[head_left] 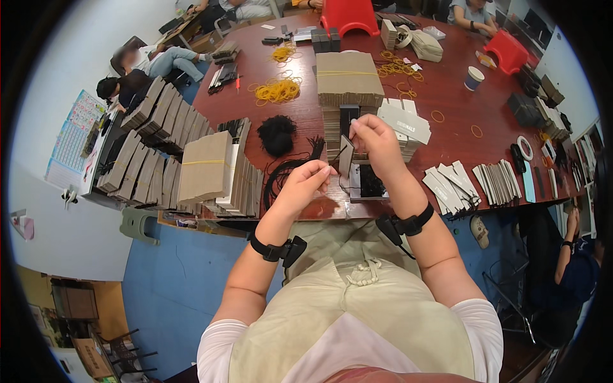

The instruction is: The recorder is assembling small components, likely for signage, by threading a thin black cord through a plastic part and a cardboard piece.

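My left hand point(308, 185) is closed in a pinch on a thin black cord, its fingertips just left of a narrow grey tag point(345, 157). My right hand point(378, 143) pinches the upper end of this tag, which hangs upright between both hands. Below it, near the table edge, sits a small black box point(370, 184). A bunch of black cords point(281, 182) lies to the left of my left hand, with a black ball of cord point(276, 135) behind it. Beyond my hands rises a tall stack of brown card pieces point(348, 80) bound with a rubber band.
Banded card stacks point(207, 169) fill the table's left side. Light tags lie fanned point(452, 186) and in a row point(498, 183) at right. Yellow rubber bands point(278, 90), a paper cup point(474, 78) and red stools point(350, 18) are farther back. Other people sit around.
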Motion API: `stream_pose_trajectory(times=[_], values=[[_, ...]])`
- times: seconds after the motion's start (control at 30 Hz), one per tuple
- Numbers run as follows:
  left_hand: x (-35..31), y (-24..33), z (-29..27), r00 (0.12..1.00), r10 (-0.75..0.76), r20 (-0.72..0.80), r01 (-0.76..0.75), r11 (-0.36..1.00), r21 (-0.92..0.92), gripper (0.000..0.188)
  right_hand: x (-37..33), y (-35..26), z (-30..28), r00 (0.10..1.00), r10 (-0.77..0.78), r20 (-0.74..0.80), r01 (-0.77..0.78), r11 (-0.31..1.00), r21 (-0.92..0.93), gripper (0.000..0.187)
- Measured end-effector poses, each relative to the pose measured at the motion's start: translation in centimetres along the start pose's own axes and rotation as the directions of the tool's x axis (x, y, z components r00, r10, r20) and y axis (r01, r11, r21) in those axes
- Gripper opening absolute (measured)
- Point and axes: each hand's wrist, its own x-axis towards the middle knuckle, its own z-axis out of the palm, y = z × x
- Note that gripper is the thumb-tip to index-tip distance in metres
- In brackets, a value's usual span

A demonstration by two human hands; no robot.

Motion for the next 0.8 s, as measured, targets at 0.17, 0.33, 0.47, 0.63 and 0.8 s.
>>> stream_pose_trajectory(times=[0.17, 0.33, 0.47, 0.63, 0.8], values=[[-0.3, -1.1, -1.2, 0.996, 0.088, -0.005, -0.088, 0.995, -0.047, 0.018, -0.1, -1.4, -0.4, 0.976, 0.120, 0.179, -0.200, 0.818, 0.539, 0.016], [-0.3, -1.1, -1.5, 0.981, 0.105, -0.163, -0.132, 0.978, -0.165, 0.014, -0.9, 0.2, -1.7, 0.955, 0.128, 0.266, -0.281, 0.672, 0.685, 0.028], [-0.8, -1.1, -2.4, 0.931, 0.252, -0.263, -0.280, 0.957, -0.077, 0.009, -1.8, 0.1, -0.9, 0.979, 0.175, 0.102, -0.200, 0.749, 0.632, 0.026], [-1.5, 2.5, -1.0, 0.835, 0.448, -0.321, -0.423, 0.894, 0.147, 0.012, -1.9, -0.2, -0.7, 0.995, 0.055, 0.080, -0.088, 0.853, 0.514, 0.024], [-1.9, 4.1, -0.2, 0.676, 0.688, -0.265, -0.563, 0.714, 0.417, 0.008, -1.6, -0.6, -0.5, 0.990, -0.112, 0.089, -0.016, 0.530, 0.848, 0.023]])
